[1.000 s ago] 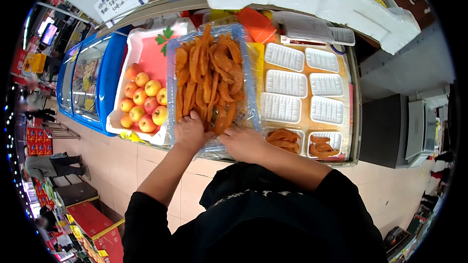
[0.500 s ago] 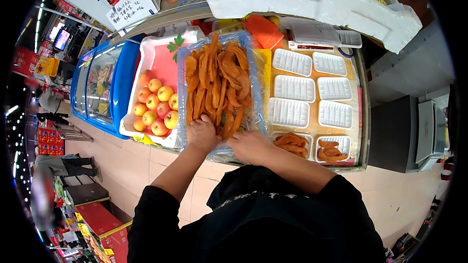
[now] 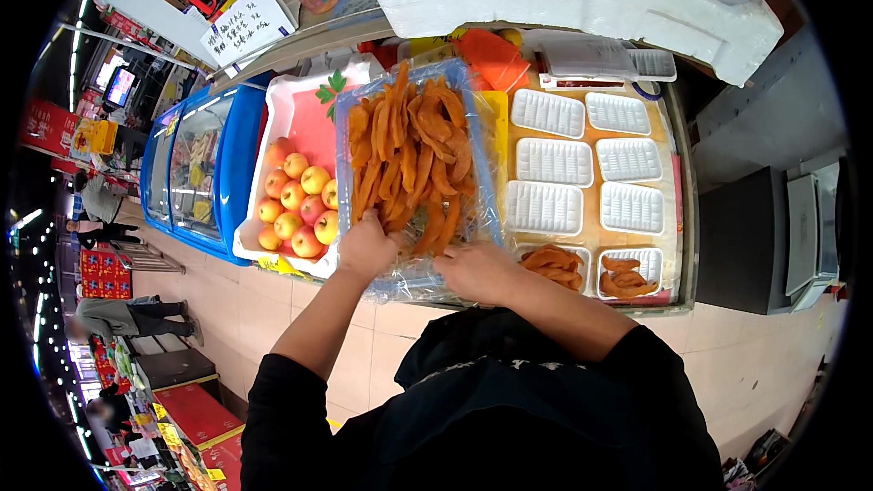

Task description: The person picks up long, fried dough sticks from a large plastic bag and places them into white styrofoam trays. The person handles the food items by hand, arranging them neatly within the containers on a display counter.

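Running lengthwise ahead, orange strips (image 3: 416, 147) are touched by left hand (image 3: 367, 248), right hand (image 3: 476, 271) just beside; grips can't be told.

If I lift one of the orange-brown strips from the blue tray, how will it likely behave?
The strips are probably pliable rather than brittle, since many are curved. Their glossy surfaces suggest they may be a bit sticky or slick. Lifting one might drag its neighbours, because they overlap in a heap in the blue tray.
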